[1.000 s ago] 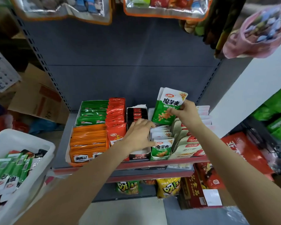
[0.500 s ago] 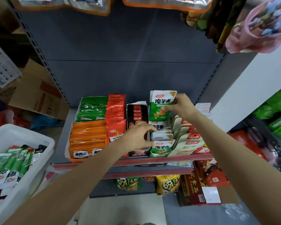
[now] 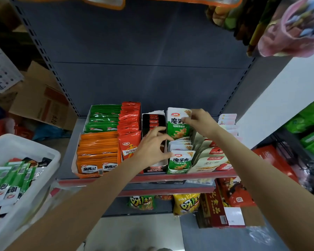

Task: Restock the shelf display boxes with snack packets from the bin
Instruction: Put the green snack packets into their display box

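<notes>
The green packet [image 3: 178, 124], pinched at its top by the right hand [image 3: 200, 122], has been lowered since a second ago behind the row [image 3: 181, 153] below the grip. That row is held forward by the left hand [image 3: 150, 147], fingers spread. Insertion is judged nearly complete.

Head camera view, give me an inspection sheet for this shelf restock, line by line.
Surface: grey shelf with a red front edge, carrying rows of display boxes.
Job's things: green-and-white packet held upright at the back of its row; front packet of the row standing; white bin at left holding green packets.
Clutter: orange packets, red packets, black packets, cardboard box behind the bin.
Grippers: right hand pinches the upright packet's top; left hand touches the row, fingers spread.
Cables: nothing seen.
Surroundings: yellow bags on the lower shelf, hanging bags above.
</notes>
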